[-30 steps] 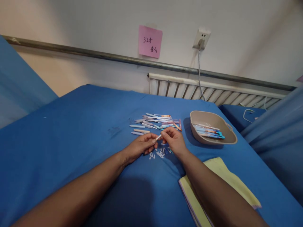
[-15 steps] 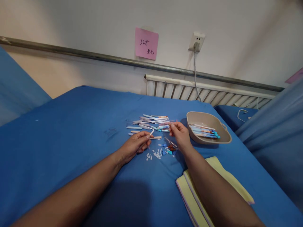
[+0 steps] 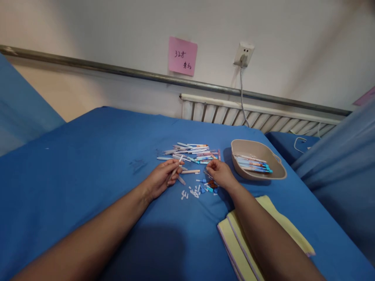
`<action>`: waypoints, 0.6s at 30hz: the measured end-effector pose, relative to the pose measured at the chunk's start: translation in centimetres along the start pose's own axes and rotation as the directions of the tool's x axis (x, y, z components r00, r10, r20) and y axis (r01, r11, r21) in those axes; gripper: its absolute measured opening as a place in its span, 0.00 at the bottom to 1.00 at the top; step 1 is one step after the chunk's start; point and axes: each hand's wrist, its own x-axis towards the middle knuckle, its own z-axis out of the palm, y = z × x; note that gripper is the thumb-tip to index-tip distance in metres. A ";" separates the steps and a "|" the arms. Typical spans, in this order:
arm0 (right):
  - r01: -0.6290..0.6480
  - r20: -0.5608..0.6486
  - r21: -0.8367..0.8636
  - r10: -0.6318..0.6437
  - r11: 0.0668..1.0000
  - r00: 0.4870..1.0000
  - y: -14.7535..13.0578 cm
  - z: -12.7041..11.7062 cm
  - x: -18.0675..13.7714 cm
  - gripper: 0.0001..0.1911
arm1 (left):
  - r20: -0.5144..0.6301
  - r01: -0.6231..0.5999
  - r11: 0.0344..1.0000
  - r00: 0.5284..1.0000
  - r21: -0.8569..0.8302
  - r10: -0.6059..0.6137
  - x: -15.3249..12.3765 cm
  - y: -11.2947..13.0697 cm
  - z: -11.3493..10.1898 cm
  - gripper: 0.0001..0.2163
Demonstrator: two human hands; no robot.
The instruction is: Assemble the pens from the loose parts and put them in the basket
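Observation:
My left hand rests on the blue sheet with its fingers closed round a thin white pen barrel that points up and away. My right hand lies a little to the right, fingers curled in a pinch on a small thin piece I cannot name. Between and below the hands lie several small white and blue pen parts. Just beyond the hands is a loose heap of pens.
A beige tray with several blue pens in it stands to the right of my right hand. A yellow notebook lies under my right forearm. Behind are a wall rail, a radiator, a pink note and a socket with a cable.
The hands have parted after holding one white piece together. My right hand reached to the pen heap and came back towards me; my left hand keeps the white barrel, now tilted upward.

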 end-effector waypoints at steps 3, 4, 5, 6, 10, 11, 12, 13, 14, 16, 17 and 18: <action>0.077 0.011 -0.026 -0.077 0.997 0.997 -0.6 0.3 -0.3 0.04 | 0.010 0.028 0.996 1.000 -0.090 -0.027 0.1 0.2 -0.3 0.06; 0.101 0.018 -0.037 -0.101 0.994 0.995 -0.8 0.4 -0.3 0.04 | 0.011 0.035 0.993 0.999 -0.113 -0.034 0.2 0.2 -0.5 0.06; 0.115 0.026 -0.048 -0.114 0.992 0.993 -0.9 0.4 -0.4 0.05 | 0.011 0.041 0.990 0.999 -0.135 -0.040 0.3 0.1 -0.6 0.06; 0.118 0.034 -0.055 -0.116 0.992 0.993 -1.0 0.4 -0.5 0.05 | 0.010 0.047 0.987 0.999 -0.154 -0.046 0.3 0.1 -0.7 0.06; 0.072 0.030 -0.052 -0.070 0.996 0.997 -1.1 0.1 -0.7 0.05 | 0.006 0.060 0.977 0.998 -0.204 -0.060 0.5 -0.1 -0.9 0.05; 0.063 0.028 -0.045 -0.062 0.997 0.998 -1.1 0.1 -0.7 0.05 | 0.005 0.061 0.976 0.998 -0.211 -0.061 0.5 -0.1 -0.9 0.05; 0.058 0.028 -0.038 -0.057 0.998 0.998 -1.0 0.0 -0.7 0.05 | 0.004 0.060 0.974 0.998 -0.217 -0.060 0.5 -0.1 -0.9 0.05; 0.057 0.031 -0.035 -0.055 0.998 0.998 -0.9 0.1 -0.7 0.05 | 0.002 0.058 0.973 0.998 -0.223 -0.059 0.5 -0.1 -0.9 0.05; 0.061 0.034 -0.034 -0.060 0.998 0.998 -0.9 0.1 -0.6 0.06 | -0.005 0.054 0.972 0.998 -0.228 -0.056 0.5 -0.1 -0.9 0.06; 0.092 0.032 -0.037 -0.091 0.995 0.995 -0.8 0.2 -0.6 0.06 | -0.034 0.035 0.971 0.998 -0.235 -0.044 0.6 0.0 -1.0 0.05; 0.113 0.022 -0.041 -0.113 0.993 0.993 -0.8 0.2 -0.5 0.06 | -0.055 0.021 0.972 0.998 -0.235 -0.035 0.6 0.1 -1.1 0.05; 0.136 0.007 -0.045 -0.136 0.990 0.991 -0.9 0.2 -0.5 0.06 | -0.079 0.004 0.972 0.997 -0.233 -0.024 0.6 0.3 -1.2 0.05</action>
